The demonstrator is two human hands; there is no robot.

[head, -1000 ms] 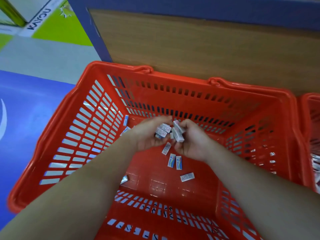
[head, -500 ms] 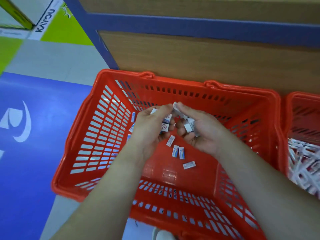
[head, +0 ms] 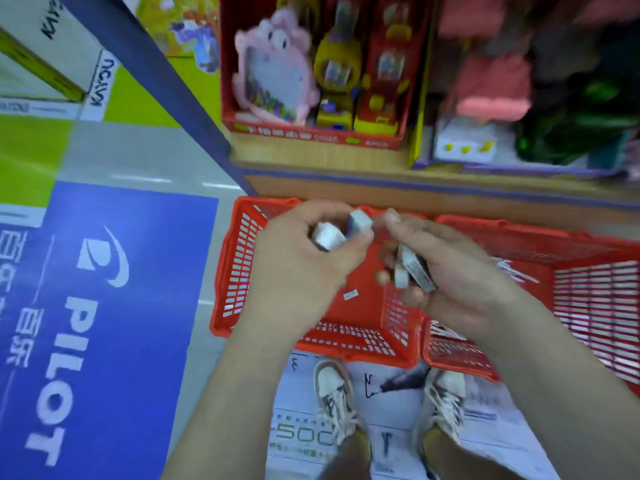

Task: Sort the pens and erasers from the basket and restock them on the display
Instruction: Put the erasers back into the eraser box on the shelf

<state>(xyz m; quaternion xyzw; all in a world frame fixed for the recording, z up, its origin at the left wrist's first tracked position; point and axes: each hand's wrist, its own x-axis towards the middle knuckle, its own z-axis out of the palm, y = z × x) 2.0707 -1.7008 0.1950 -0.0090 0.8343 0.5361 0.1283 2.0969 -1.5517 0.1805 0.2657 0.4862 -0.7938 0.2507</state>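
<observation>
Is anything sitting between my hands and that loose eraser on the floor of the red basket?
Nothing visible does. The loose eraser lies bare on the floor of the red basket, showing in the gap between the left hand and right hand. Both hands grip erasers, though, so they look full.

Left of the red plastic basket [head: 228, 271], the blue floor mat [head: 138, 341] carries "PILOT" in large white capitals, with the white characters "百乐" beside it. Well beyond the basket's far left corner, a white-and-green box [head: 69, 39] reads "KAYOU" twice in black. Just on the near side of the basket, a white printed sheet [head: 398, 410] shows "500" in green. Print on the small white erasers [head: 360, 221] above the basket is too blurred to read.
</observation>
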